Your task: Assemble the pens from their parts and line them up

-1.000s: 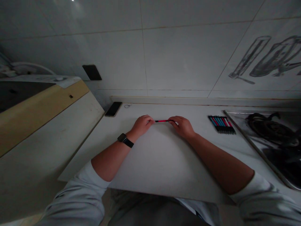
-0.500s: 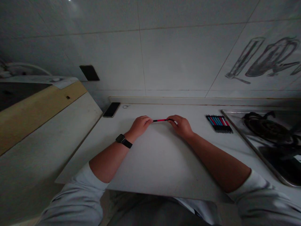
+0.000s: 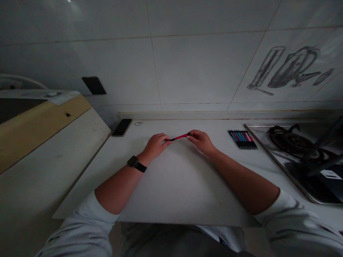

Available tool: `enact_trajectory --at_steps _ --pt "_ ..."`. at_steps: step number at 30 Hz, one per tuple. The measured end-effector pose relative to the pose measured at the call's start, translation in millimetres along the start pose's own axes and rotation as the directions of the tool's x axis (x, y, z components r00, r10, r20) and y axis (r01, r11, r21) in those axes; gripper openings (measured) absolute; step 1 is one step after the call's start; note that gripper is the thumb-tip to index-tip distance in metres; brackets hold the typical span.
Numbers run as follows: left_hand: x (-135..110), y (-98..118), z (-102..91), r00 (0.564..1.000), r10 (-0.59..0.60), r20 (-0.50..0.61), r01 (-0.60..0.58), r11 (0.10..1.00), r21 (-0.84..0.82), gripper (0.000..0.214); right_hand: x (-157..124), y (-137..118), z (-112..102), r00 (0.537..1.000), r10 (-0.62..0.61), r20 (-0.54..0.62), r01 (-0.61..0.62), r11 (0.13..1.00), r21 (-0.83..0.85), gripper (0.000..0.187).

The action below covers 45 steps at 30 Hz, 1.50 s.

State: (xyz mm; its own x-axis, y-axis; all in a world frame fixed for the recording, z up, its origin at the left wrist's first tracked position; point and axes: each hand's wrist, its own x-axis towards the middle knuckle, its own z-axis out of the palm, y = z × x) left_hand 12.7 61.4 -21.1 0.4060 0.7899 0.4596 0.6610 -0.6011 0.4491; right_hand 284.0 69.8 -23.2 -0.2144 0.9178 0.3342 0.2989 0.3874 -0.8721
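Note:
A slim red and black pen (image 3: 180, 137) is stretched between my two hands over the white countertop (image 3: 184, 189). My left hand (image 3: 155, 145), with a black watch (image 3: 136, 163) on its wrist, pinches the pen's left end. The right end is gripped by the fingertips of my right hand (image 3: 201, 140) and sits a little higher in the picture than the left. My fingers hide both tips. Off to the right lies a row of several pens (image 3: 242, 139) in red, blue and white with black ends, side by side.
A smartphone (image 3: 122, 127) and a small ring (image 3: 138, 123) lie at the back left. The gas stove (image 3: 297, 146) borders the counter on the right. At the left stands a large pale box-like unit (image 3: 64, 142). A tiled wall (image 3: 193, 71) rises behind.
The pen has gone from nearly level to tilted, its right end up and left end down. My view has shifted slightly to the right.

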Motion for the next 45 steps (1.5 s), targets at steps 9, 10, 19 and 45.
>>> enact_trajectory --at_steps 9,10,19,45 --pt "-4 14 0.5 0.972 0.168 0.161 -0.149 0.981 -0.123 0.027 0 -17 9 0.987 0.162 0.019 -0.151 0.863 0.482 0.041" --pt "-4 15 0.1 0.971 0.175 0.166 -0.153 0.979 -0.134 0.029 2 -16 6 0.986 0.164 -0.003 -0.143 0.866 0.479 0.043" --pt "-4 5 -0.8 0.984 0.109 0.14 -0.092 0.988 -0.126 0.037 22 1 -38 0.981 0.041 -0.192 0.012 0.963 0.269 0.048" --pt "-5 -4 2.7 0.981 0.109 0.161 -0.09 0.989 -0.12 0.038 45 26 -130 0.882 0.044 -0.47 0.044 0.983 0.176 0.036"
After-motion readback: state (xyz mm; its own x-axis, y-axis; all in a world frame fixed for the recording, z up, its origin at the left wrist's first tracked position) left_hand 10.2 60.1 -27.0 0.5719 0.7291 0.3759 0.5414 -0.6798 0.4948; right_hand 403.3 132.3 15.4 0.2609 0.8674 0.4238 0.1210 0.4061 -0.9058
